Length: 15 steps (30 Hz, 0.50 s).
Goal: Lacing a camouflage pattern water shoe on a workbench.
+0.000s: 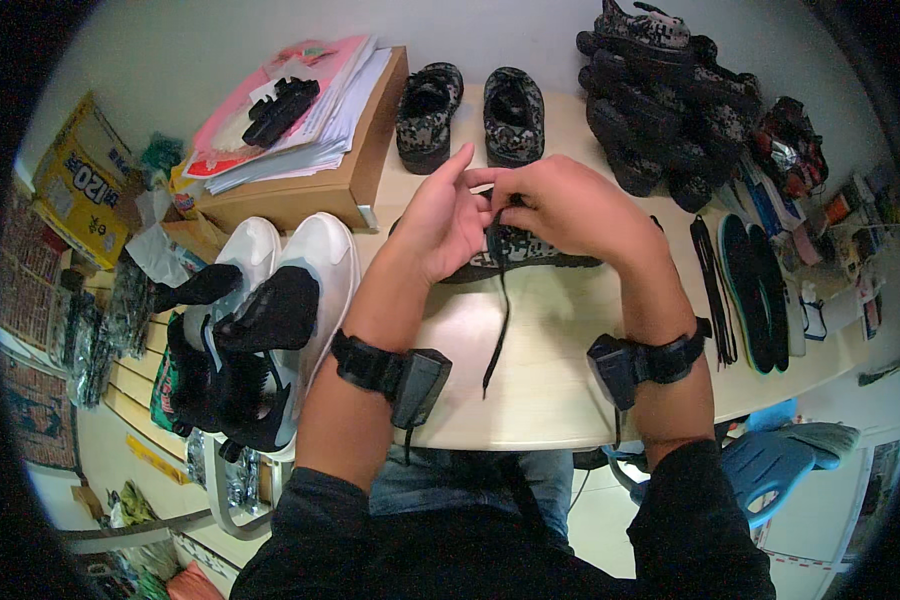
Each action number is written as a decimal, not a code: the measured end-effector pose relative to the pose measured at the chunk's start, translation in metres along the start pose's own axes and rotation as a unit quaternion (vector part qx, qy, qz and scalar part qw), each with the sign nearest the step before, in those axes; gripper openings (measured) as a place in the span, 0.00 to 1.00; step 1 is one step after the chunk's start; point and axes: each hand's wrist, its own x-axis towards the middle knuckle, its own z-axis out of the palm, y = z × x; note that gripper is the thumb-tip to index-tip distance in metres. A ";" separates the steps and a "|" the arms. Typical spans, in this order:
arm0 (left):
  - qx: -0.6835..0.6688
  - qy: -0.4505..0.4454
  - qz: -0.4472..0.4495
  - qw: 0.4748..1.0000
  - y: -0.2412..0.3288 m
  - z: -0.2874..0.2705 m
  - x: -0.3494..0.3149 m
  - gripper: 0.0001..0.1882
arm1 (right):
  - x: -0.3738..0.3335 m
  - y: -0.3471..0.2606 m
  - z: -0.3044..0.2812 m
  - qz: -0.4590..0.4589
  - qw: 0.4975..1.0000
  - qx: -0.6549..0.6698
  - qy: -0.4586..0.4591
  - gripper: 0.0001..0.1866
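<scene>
A black-and-grey digital-camouflage shoe (542, 247) lies sideways on the table beneath my hands, partly covered by them. From it a black shoelace (505, 312) trails toward me, its tip on the tabletop. My right hand (575, 205) is closed, thumb and fingers pinching the lace above the shoe. My left hand (438, 222) meets it from the left, palm turned up and thumb raised. Its other fingers curl around the lace beside the right fingertips; the exact grip is partly hidden. Each forearm wears a black strap with a small box.
Two matching shoes, a left one (430, 115) and a right one (515, 115), stand behind. More shoes (655, 100) pile up at back right. A cardboard box (370, 150) carries papers. White-and-black sneakers (315, 260) stand left; loose laces (710, 290) and insoles (748, 290) lie right.
</scene>
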 end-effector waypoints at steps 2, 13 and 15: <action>-0.001 -0.008 -0.002 1.000 -0.001 0.005 -0.003 0.26 | -0.002 0.008 -0.005 -0.017 0.994 0.079 0.078 0.06; 0.102 0.037 0.006 0.994 -0.003 0.011 -0.009 0.12 | -0.016 0.053 -0.006 0.214 0.819 0.476 0.238 0.10; 0.114 0.041 0.006 0.993 -0.005 0.017 -0.008 0.12 | -0.032 0.054 0.001 0.239 0.759 0.504 0.336 0.10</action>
